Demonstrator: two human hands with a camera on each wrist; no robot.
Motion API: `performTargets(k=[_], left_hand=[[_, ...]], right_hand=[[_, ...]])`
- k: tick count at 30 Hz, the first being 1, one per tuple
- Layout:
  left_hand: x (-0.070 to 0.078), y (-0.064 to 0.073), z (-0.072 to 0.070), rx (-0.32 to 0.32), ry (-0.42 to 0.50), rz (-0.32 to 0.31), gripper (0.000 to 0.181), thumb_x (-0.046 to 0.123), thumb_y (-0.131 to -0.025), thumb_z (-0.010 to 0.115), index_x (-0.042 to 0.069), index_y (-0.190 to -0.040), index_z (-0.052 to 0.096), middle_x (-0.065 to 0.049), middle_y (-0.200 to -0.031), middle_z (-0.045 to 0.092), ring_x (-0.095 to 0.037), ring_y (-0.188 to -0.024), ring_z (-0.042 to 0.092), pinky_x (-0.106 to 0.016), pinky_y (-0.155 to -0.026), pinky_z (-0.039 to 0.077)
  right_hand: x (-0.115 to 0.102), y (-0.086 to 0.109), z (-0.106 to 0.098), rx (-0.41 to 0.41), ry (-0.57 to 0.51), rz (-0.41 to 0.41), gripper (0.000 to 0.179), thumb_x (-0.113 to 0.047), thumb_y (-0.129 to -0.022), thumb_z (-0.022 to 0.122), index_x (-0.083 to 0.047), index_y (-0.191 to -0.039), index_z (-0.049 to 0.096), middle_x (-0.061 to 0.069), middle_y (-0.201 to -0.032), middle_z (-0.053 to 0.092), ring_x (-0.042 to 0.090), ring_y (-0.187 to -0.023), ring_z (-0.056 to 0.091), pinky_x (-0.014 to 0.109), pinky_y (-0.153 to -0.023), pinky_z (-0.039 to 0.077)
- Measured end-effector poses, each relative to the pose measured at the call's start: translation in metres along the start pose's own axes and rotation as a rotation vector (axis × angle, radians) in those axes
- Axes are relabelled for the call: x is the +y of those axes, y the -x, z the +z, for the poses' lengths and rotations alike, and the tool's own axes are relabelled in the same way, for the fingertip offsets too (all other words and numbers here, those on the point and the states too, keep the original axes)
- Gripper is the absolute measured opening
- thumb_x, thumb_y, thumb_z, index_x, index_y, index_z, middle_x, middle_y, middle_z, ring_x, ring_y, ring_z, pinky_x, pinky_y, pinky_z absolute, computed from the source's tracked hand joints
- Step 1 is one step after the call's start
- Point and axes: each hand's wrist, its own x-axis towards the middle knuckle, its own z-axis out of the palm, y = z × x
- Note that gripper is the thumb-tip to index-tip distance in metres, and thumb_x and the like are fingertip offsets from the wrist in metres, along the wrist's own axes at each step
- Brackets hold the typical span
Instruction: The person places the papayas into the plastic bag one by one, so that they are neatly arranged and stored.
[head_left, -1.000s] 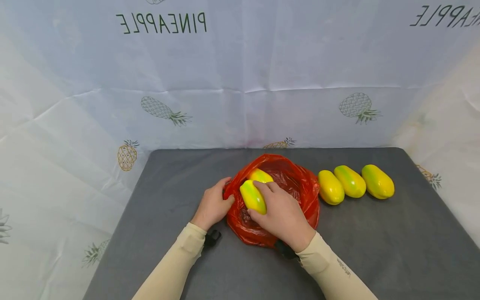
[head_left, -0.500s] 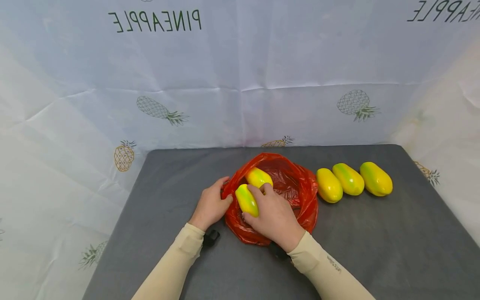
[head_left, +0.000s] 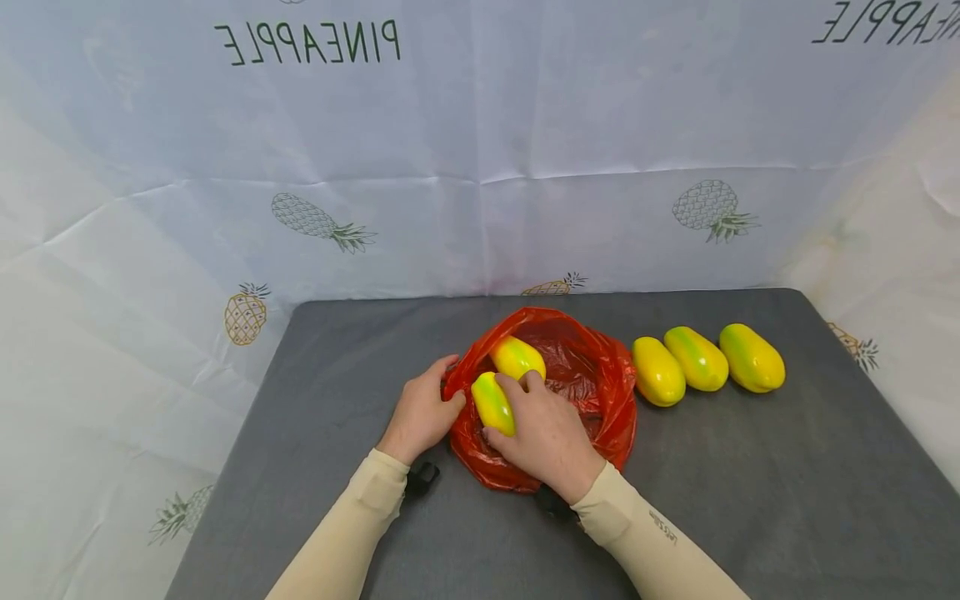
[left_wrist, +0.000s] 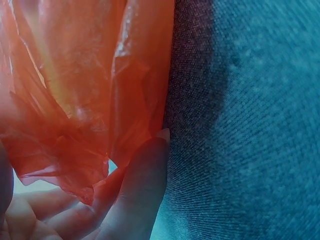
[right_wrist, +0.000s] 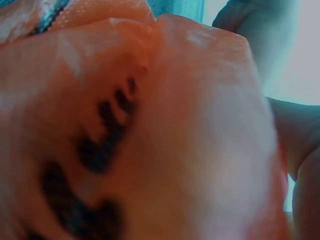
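Yellow-green fruit point(head_left: 492, 404) is gripped by the right hand point(head_left: 543, 433) within the open top of a red bag point(head_left: 618, 400) — pinched at its side by the left hand point(head_left: 422, 410), apparently for steadiness.

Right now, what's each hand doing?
Left hand: holding the red bag by its edge.
Right hand: holding a yellow-green fruit at the bag's opening.

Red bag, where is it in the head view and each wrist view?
Head: the red bag sits below and slightly right of centre.
Left wrist: the bag fills most of the left half.
Right wrist: the bag covers most of the picture, blurred.
Head and left wrist share the left hand, at the bag's left rim and at bottom left respectively.
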Motion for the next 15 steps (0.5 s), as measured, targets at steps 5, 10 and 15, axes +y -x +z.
performTargets(k=[5, 10, 15], left_hand=[[0.0007, -0.0003, 0.0003, -0.002, 0.0, -0.002, 0.06, 0.022, -0.1, 0.068, 0.01, -0.157, 0.054, -0.012, -0.138, 0.073, -0.028, -0.107, 0.075, -0.048, -0.097, 0.064], [0.0015, -0.0001, 0.0002, -0.005, 0.003, -0.008, 0.06, 0.022, -0.1, 0.069, 0.01, -0.157, 0.054, -0.013, -0.137, 0.074, -0.028, -0.107, 0.075, -0.049, -0.097, 0.064], [0.001, -0.0002, 0.0, -0.002, -0.001, -0.012, 0.06, 0.023, -0.1, 0.069, 0.011, -0.156, 0.055, -0.012, -0.135, 0.074, -0.027, -0.105, 0.075, -0.048, -0.095, 0.065]], right_hand=[[-0.0004, -0.0003, 0.0033, -0.003, 0.002, -0.01, 0.074, -0.045, -0.085, 0.088, -0.013, -0.146, 0.063, 0.011, -0.111, 0.063, 0.015, -0.063, 0.052, 0.032, -0.061, 0.052], [-0.0015, 0.0, 0.0057, -0.01, 0.008, -0.019, 0.073, -0.045, -0.086, 0.088, -0.013, -0.146, 0.063, 0.011, -0.111, 0.063, 0.015, -0.061, 0.05, 0.031, -0.059, 0.05], [-0.0022, -0.0002, 0.0061, -0.018, 0.006, -0.009, 0.074, -0.045, -0.086, 0.088, -0.013, -0.147, 0.062, 0.011, -0.111, 0.063, 0.016, -0.062, 0.05, 0.031, -0.059, 0.05]])
